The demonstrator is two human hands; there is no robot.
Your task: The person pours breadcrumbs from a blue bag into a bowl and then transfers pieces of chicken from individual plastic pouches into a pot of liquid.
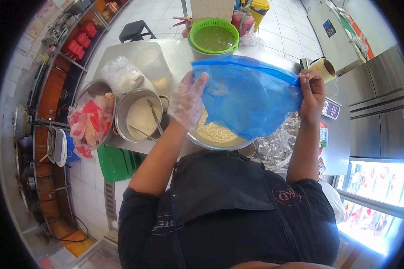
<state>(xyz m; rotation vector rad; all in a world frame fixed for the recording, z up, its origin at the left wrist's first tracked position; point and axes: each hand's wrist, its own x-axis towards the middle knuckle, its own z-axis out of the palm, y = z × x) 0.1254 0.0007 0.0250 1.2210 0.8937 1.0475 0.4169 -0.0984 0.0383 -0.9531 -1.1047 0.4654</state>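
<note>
Item 1. Blue plastic bag [249,96]: held up over the table [175,51], spread between your two hands, mouth edge along the top. It hangs directly above the large metal bowl [217,139] and hides much of it.

Item 2. Your left hand [187,104]: in a clear disposable glove, grip closed on the bag's left top corner, fingers pointing up.

Item 3. Your right hand [312,96]: bare, grip pinched narrow on the bag's right top corner.

Item 4. Large metal bowl: at the table's near edge, holding pale grain-like food; what it is exactly cannot be told.

Item 5. Metal pot [141,116]: left of the bowl, pale contents, utensil handles resting inside.

Item 6. Bowl of red packets [90,120]: far left, touching the pot's side or just beside it.

Item 7. Green colander [213,36]: far side of the table, set in a basin with greenish liquid.

Item 8. Clear plastic jug [153,65], crumpled foil [278,143] to the right of the large bowl, tape roll [323,68] and small scale [331,108] near your right hand.

Risks, as a judgement: the gloved grip on thin film may slip, and a dropped corner would let the bag sag into the food. The bowl sits close to the edge; a knock from your forearm could tip it. The bag blocks your view of the bowl, so anything moved between them may spill.
</note>
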